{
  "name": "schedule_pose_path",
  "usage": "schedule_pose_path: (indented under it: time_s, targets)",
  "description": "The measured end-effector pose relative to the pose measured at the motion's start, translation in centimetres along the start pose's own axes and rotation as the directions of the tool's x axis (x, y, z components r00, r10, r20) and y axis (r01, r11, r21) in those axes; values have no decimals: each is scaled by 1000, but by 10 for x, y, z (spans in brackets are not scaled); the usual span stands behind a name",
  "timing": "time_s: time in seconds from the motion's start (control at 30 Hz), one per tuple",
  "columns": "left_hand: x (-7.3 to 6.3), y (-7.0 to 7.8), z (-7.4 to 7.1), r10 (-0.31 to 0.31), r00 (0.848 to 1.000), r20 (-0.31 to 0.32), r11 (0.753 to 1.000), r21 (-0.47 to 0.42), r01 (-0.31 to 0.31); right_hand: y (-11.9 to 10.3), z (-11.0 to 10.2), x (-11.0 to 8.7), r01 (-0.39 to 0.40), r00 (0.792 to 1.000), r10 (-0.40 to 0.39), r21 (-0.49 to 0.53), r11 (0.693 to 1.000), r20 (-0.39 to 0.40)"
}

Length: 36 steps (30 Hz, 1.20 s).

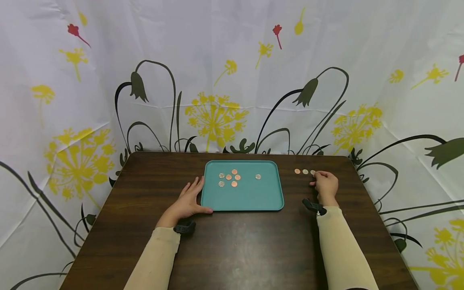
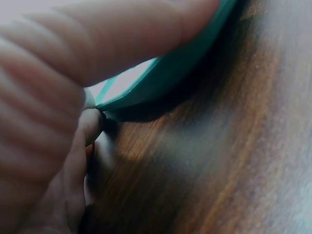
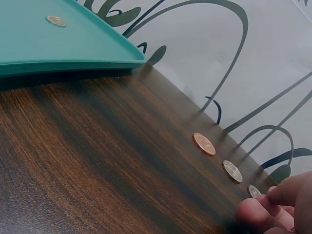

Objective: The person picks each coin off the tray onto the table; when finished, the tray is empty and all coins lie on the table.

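My left hand [image 1: 186, 203] rests at the left front corner of a teal tray [image 1: 246, 201], fingers spread along its left side and thumb straight on the front rim. Inside the tray lie several copper coins [image 1: 234, 184] and several silver coins [image 1: 258, 177]. Right of the tray, a copper coin [image 3: 204, 144], a silver coin [image 3: 232, 171] and another silver coin [image 3: 254, 191] lie in a row on the table. At the row's right end, my right hand [image 1: 326, 187] has its thumb and curled fingers on the last silver coin, partly covering it.
The dark wooden table [image 1: 239, 249] ends just behind the tray and the coin row. A white curtain [image 1: 232, 60] with printed flowers hangs along its back edge. Each wrist wears a black band [image 1: 185, 227].
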<state>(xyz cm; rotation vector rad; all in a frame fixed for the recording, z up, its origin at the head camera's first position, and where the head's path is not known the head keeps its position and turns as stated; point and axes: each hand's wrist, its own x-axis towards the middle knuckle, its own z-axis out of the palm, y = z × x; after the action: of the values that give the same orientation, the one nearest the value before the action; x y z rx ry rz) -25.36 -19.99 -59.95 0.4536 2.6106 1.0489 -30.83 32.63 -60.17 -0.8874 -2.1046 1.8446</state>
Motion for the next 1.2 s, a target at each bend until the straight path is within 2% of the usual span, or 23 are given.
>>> schedule_pose_path:
  time_s: [0.27,0.37,0.5,0.63,0.73,0.8,0.87,0.9,0.93,1.0,1.07,1.1,1.13,1.2]
  targets:
    - [0,-4,3,-2,1000,1,1000,8,2,4,1,2,22,999,-23,21,1000,28]
    - [0,-4,3,-5,1000,3,1000,2,5,6,2,0,18,999,-19,63,998,25]
    - [1,-4,4,-2,1000,6,1000,9,2,6,7,-12,22,1000,-19,164,986,-23]
    - [2,-4,4,-2,1000,9,1000,28,1,7,19,-34,125,989,-112,151,981,-92]
    - [2,-3,3,-3,1000,6,1000,29,3,1,37,-54,234,972,-232,64,970,-32]
    - [2,-2,2,0,1000,1,1000,23,0,-8,54,-70,279,955,-280,27,960,93]
    - [3,-3,2,3,1000,-4,1000,20,-3,-18,74,-85,299,919,-288,1,954,268]
    - [3,-2,2,4,1000,-6,1000,20,-4,-23,85,-93,303,890,-276,-18,953,363]
    - [3,-3,2,5,1000,-7,1000,18,-5,-28,97,-100,302,854,-253,-39,952,454]
    - [2,-2,1,11,1000,-10,1000,14,-11,-33,120,-114,318,770,-202,-88,944,605]
    - [2,-2,2,14,1000,-15,1000,8,-14,-33,141,-123,349,698,-173,-119,930,695]
    - [2,-2,2,14,1000,-18,1000,4,-14,-32,150,-127,369,676,-168,-132,920,718]
    - [2,-2,2,18,1000,-21,1000,-1,-18,-30,159,-130,385,662,-168,-138,913,730]
    - [2,-2,2,22,999,-23,1000,-2,-22,-23,173,-133,410,647,-180,-139,901,741]
